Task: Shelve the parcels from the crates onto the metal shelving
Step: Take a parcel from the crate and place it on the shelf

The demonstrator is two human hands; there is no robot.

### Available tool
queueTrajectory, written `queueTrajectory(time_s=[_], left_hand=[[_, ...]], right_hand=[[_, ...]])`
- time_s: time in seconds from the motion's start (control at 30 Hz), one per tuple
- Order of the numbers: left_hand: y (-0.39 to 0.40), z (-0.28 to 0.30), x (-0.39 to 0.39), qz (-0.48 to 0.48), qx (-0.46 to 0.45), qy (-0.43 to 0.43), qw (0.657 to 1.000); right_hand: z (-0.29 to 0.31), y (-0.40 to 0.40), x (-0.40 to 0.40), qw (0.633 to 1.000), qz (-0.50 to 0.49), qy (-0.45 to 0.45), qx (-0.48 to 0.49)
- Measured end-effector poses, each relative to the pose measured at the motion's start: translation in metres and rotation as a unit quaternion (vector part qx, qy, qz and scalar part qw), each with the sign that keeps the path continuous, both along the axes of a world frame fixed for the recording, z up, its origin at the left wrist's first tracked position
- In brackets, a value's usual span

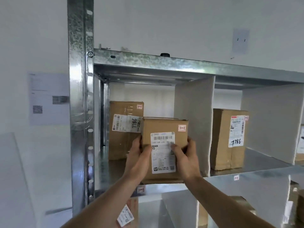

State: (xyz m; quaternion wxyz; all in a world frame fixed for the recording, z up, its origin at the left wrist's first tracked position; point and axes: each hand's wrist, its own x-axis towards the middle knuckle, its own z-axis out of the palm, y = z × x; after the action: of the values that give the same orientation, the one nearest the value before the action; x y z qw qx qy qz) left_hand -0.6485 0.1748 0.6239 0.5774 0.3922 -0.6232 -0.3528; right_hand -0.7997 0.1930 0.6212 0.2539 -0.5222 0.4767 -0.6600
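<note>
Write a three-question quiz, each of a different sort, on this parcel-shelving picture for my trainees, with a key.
1. True or false: both hands, left hand and right hand, grip the brown cardboard parcel with the white barcode label.
2. Which number is handwritten on the taller brown cardboard box behind it? A 7786, B 2214, C 1590.
3. Fill in: a white upright ___ separates this bay of the galvanised metal shelf from the next.

Key: 1 true; 2 A; 3 divider.

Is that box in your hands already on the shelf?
Partly in: the parcel sits at the shelf's front edge, both hands gripping it.
</note>
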Motion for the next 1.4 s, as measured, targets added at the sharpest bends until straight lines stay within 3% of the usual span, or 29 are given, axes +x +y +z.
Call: queueTrajectory(time_s=[0.3,0.7,1.0,1.4], left_hand=[[-0.024,-0.018,-0.027,0.049,0.022,-0.031,0.998],[-0.046,-0.018,-0.046,0.042,0.019,-0.053,0.998],[-0.048,-0.019,-0.04,-0.006,0.039,-0.041,0.998],[-0.002,-0.024,-0.033,0.006,0.028,-0.022,0.999]], right_hand=[[-0.023,-0.034,-0.017,1.0,0.013,0.006,0.027],[-0.031,-0.063,-0.037,0.999,0.016,-0.007,0.049],[-0.031,-0.063,-0.034,0.998,0.012,0.011,0.056],[-0.035,-0.018,-0.013,0.998,-0.044,0.021,0.033]])
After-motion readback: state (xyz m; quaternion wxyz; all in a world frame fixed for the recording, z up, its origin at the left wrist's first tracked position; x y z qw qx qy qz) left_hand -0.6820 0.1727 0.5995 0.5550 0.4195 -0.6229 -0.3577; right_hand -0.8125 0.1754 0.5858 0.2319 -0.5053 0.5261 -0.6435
